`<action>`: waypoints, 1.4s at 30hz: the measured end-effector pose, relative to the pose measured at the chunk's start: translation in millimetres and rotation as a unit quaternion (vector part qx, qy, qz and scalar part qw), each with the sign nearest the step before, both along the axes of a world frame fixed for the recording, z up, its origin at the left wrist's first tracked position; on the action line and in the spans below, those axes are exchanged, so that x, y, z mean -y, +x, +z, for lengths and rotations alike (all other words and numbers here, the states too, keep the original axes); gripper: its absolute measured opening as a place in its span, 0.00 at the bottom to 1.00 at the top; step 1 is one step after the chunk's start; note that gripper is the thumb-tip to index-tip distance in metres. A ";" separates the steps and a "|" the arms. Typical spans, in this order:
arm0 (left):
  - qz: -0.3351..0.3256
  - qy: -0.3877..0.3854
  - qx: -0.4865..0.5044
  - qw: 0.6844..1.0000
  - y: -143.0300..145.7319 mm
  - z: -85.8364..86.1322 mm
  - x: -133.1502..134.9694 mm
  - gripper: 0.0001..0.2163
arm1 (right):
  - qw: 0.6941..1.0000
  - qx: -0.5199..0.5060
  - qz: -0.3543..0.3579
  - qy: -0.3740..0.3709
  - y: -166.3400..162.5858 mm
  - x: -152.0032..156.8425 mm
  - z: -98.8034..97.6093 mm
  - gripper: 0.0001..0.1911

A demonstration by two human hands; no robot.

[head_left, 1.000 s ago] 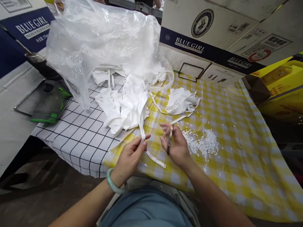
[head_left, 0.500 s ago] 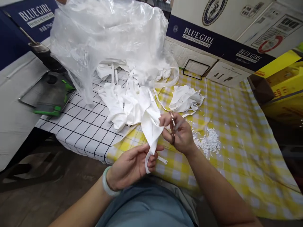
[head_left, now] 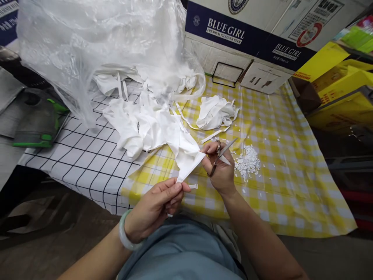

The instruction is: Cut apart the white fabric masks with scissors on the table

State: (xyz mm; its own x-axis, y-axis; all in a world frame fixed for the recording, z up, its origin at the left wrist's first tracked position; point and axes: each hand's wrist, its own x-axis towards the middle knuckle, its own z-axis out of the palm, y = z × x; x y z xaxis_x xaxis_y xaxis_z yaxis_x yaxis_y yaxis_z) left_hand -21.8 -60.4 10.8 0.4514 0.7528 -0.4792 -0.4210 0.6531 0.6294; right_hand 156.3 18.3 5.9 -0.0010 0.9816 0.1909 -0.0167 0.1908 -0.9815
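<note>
Between my hands a corner of white fabric (head_left: 184, 149) is stretched taut over the table's near edge. My left hand (head_left: 163, 200) pinches its lower strip, and a narrow strap end with a small white fitting (head_left: 193, 186) sticks out past the fingers. My right hand (head_left: 220, 173) holds small scissors (head_left: 227, 147) in the palm, blades pointing away to the upper right, while its thumb and fingertip grip the fabric's other edge. The cloth runs back into a heap of white garments (head_left: 131, 126). A separate crumpled white piece with straps (head_left: 216, 112) lies farther right.
A large clear plastic bag (head_left: 101, 42) covers the back left. Small white clippings (head_left: 248, 161) are piled right of my right hand. Beer cartons (head_left: 224, 35) stand behind, with a black wire stand (head_left: 227, 74) before them. A grey-green device (head_left: 36, 120) sits at left, yellow boxes (head_left: 335, 85) at right.
My left fingers have closed on the strip, which lay loosely across them before. The fabric is now pulled tight toward my right hand. The view has shifted right.
</note>
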 end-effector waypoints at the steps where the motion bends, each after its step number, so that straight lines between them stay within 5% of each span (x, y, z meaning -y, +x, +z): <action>1: 0.013 0.068 -0.063 0.996 -1.0 4.2 0.5 0.12 | 1.000 -0.012 0.001 -0.021 -2.1 2.3 -3.5 0.14; 4: 0.066 0.316 -0.267 0.908 -3.2 19.1 -6.2 0.11 | 0.991 -0.056 0.026 -0.115 -17.5 19.6 -20.8 0.16; 6: 0.105 0.395 -0.308 0.859 -0.7 25.8 -17.0 0.10 | 0.978 -0.088 0.064 -0.181 -30.7 36.4 -32.8 0.18; 9: 0.122 0.316 -0.219 0.915 11.5 24.9 -35.1 0.13 | 0.963 -0.114 0.104 -0.221 -34.8 54.7 -38.8 0.18; 12: 0.114 0.229 -0.159 0.954 29.8 13.9 -45.7 0.15 | 0.979 0.027 0.094 -0.180 -5.6 55.2 -24.8 0.15; 16: 0.066 0.246 -0.192 0.948 53.5 -2.5 -46.9 0.15 | 0.942 0.328 0.028 -0.064 49.6 42.2 3.3 0.20; 20: 0.038 0.280 -0.221 0.934 69.9 -13.7 -46.8 0.17 | 0.891 0.451 0.044 -0.022 71.4 36.0 11.7 0.22; 42: -0.005 0.327 -0.212 0.921 77.7 -22.5 -49.0 0.16 | 0.896 0.436 0.073 -0.035 70.6 38.0 -6.3 0.27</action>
State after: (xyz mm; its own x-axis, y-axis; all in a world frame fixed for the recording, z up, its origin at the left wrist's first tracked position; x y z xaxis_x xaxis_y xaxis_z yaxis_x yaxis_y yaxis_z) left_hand 55.9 -11.5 -11.7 0.3365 0.9398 -0.0600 -0.0440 0.0793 0.9959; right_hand 226.9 -19.7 -0.4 -0.2502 0.9682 -0.0070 0.7426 0.1873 -0.6430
